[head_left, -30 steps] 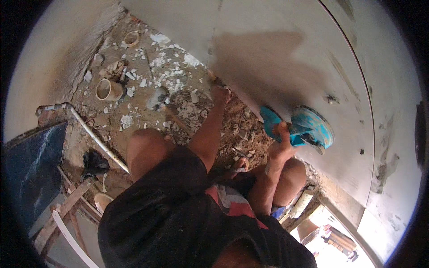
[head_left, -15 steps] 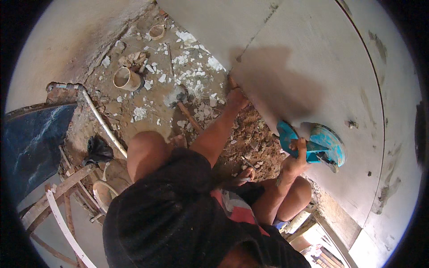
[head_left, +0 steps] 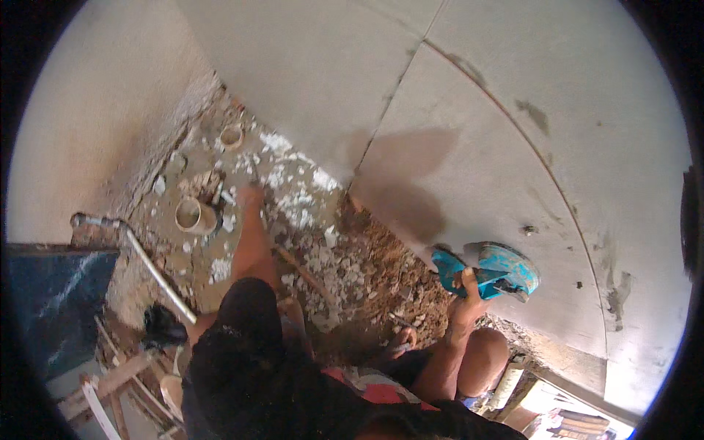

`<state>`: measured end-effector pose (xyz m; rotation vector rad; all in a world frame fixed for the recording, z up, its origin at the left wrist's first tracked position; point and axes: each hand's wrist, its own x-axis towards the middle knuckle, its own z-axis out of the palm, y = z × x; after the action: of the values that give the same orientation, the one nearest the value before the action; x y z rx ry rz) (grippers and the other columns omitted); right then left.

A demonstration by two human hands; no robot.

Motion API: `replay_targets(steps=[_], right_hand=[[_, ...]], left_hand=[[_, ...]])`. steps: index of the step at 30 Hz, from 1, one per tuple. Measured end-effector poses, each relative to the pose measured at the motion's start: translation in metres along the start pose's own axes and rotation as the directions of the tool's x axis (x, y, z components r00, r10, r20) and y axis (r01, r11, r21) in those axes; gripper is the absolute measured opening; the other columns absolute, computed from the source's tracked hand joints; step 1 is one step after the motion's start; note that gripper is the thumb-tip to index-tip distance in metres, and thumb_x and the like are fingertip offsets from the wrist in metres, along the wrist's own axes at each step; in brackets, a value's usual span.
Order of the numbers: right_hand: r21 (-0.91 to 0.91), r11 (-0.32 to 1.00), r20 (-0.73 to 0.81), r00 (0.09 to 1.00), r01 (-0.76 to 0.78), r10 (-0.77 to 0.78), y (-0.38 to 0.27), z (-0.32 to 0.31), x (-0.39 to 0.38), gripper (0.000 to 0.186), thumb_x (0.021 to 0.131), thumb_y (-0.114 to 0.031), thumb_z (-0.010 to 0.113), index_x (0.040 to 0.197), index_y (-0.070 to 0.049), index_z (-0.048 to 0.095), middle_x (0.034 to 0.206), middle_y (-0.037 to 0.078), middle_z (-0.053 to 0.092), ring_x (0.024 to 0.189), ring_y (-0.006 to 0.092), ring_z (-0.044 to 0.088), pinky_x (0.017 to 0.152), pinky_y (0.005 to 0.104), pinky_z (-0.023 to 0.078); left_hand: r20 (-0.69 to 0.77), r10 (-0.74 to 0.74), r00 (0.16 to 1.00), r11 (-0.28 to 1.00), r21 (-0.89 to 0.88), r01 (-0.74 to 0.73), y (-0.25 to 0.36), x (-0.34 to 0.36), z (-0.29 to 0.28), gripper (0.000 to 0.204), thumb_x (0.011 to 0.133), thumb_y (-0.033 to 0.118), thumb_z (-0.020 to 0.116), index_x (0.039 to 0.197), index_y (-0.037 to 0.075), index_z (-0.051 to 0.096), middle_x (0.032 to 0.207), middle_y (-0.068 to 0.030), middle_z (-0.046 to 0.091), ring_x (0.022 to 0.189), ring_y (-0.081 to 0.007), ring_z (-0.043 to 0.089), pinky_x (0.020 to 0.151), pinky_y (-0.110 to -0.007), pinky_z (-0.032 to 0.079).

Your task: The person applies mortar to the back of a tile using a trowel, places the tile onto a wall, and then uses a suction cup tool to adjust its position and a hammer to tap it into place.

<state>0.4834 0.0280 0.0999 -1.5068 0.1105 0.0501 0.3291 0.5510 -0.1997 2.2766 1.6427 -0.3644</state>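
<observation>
My right hand [head_left: 469, 304] is closed around the handle of a turquoise double-cup suction lifter [head_left: 513, 270], whose cups lie against a large grey tile panel [head_left: 469, 176]. My left hand [head_left: 251, 195] reaches out over the rubble, beside a thin rod [head_left: 255, 173] and white chips. Its fingers are blurred and partly hidden, so any grip is unclear. Close to my left forearm lies a tool with a wooden handle [head_left: 304, 275]; its head is not visible.
A pale round container [head_left: 195, 216] and a smaller ring-shaped piece [head_left: 232, 137] sit among white fragments [head_left: 276, 143]. Loose brown soil [head_left: 389, 271] runs along the panel's edge. At left are a pipe [head_left: 158, 271], a dark glossy panel [head_left: 59, 308] and wooden strips [head_left: 110, 385].
My left hand has left the panel's lower corner and moved left over the rubble, to the rod. My right hand stays on the suction lifter. The view has shifted.
</observation>
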Motion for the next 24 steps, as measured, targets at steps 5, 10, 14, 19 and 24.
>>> replay_targets(steps=[5, 10, 14, 19, 24], right_hand=[[-0.067, 0.992, -0.100, 0.989, 0.103, -0.109, -0.025, 0.004, -0.005, 0.048, 0.073, -0.012, 0.078, 0.112, -0.001, 0.052, 0.097, 0.007, 0.058, 0.083, 0.0181, 0.056, 0.075, 0.0321, 0.047], [-0.010, 0.996, 0.001, 0.996, 0.092, -0.092, -0.014, 0.011, -0.002, 0.036, 0.074, -0.007, 0.076, 0.104, -0.001, 0.056, 0.087, 0.004, 0.058, 0.074, 0.0165, 0.055, 0.069, 0.0308, 0.046], [-0.044, 0.999, 0.008, 1.000, -0.001, 0.001, -0.024, 0.003, -0.004, 0.036, 0.074, -0.007, 0.076, 0.103, -0.003, 0.055, 0.086, 0.004, 0.056, 0.073, 0.0160, 0.055, 0.064, 0.0311, 0.046], [-0.065, 0.996, -0.043, 0.997, 0.067, -0.070, -0.012, 0.001, -0.001, 0.037, 0.075, -0.011, 0.077, 0.104, -0.004, 0.054, 0.087, 0.005, 0.057, 0.072, 0.0153, 0.055, 0.065, 0.0309, 0.046], [-0.052, 0.996, 0.011, 0.997, 0.076, -0.076, -0.013, 0.007, 0.005, 0.028, 0.074, -0.014, 0.077, 0.090, -0.004, 0.057, 0.070, 0.003, 0.057, 0.062, 0.0132, 0.053, 0.060, 0.0295, 0.043]], left_hand=[[0.037, -0.049, 0.998, 0.984, -0.167, 0.054, 0.057, -0.015, 0.068, 0.038, 0.087, 0.036, 0.055, 0.106, 0.007, 0.071, 0.107, -0.0171, 0.069, 0.098, -0.0343, 0.067, 0.084, -0.043, 0.053], [-0.084, 0.094, 0.992, 0.995, 0.035, -0.091, -0.015, 0.037, 0.081, 0.040, 0.086, 0.040, 0.058, 0.099, 0.005, 0.072, 0.100, -0.0165, 0.070, 0.092, -0.0345, 0.068, 0.079, -0.044, 0.054], [-0.466, 0.161, 0.870, 0.965, -0.110, -0.238, 0.011, 0.008, 0.131, 0.019, 0.076, 0.021, 0.063, 0.072, 0.003, 0.066, 0.075, -0.0143, 0.064, 0.069, -0.0307, 0.063, 0.061, -0.044, 0.049], [-0.362, 0.078, 0.929, 0.992, 0.122, -0.035, 0.123, -0.111, 0.164, 0.016, 0.090, 0.022, 0.058, 0.087, 0.012, 0.070, 0.082, -0.0053, 0.070, 0.069, -0.0219, 0.069, 0.055, -0.037, 0.052], [0.301, -0.318, 0.899, 0.000, -0.948, 0.317, 0.192, -0.222, 0.186, 0.028, 0.093, 0.028, 0.056, 0.100, 0.004, 0.069, 0.096, -0.0148, 0.069, 0.085, -0.0304, 0.067, 0.071, -0.039, 0.052]])
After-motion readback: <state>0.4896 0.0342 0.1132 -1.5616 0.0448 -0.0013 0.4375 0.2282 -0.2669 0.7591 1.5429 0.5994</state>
